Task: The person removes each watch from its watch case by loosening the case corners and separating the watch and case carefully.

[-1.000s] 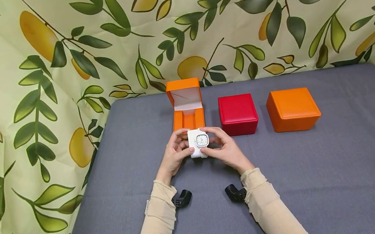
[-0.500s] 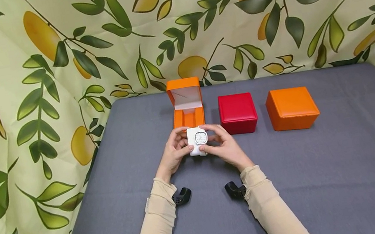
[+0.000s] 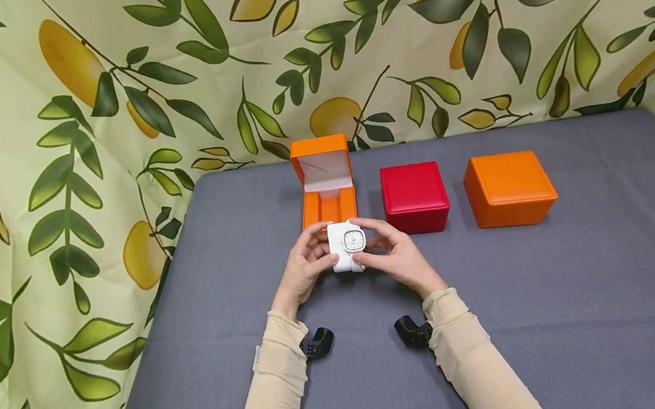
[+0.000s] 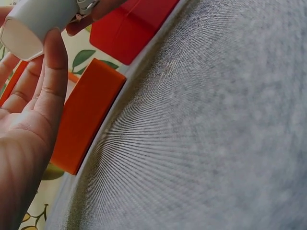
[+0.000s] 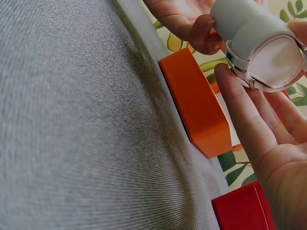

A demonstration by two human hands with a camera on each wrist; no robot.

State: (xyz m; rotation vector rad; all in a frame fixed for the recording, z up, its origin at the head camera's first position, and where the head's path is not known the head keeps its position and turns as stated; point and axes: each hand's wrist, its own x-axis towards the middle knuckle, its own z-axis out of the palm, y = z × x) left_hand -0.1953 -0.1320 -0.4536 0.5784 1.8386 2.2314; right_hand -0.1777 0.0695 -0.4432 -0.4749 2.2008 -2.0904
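A white wristwatch [image 3: 353, 241] with a squarish face is wrapped round the right end of a white watch cushion [image 3: 338, 257]. My left hand [image 3: 298, 272] holds the cushion's left end between thumb and fingers. With thumb and fingertips, my right hand [image 3: 401, 257] pinches the watch at its upper and lower edges. Seen from the right wrist, the strap [image 5: 240, 62] circles the cushion close to its flat end. Just beyond the hands stands an orange box [image 3: 319, 147], lid up, with a white lid lining; its front is hidden behind the hands and watch.
To the right of the open box sit a closed red box [image 3: 414, 196] and a closed orange box [image 3: 511, 190], side by side. All stand on a grey cloth-covered table [image 3: 613, 293]. A leaf-patterned curtain [image 3: 367, 58] hangs behind and at the left.
Over the last half second my right hand and the watch have shifted very slightly to the right. Both hands keep their hold, and the boxes stay where they were.
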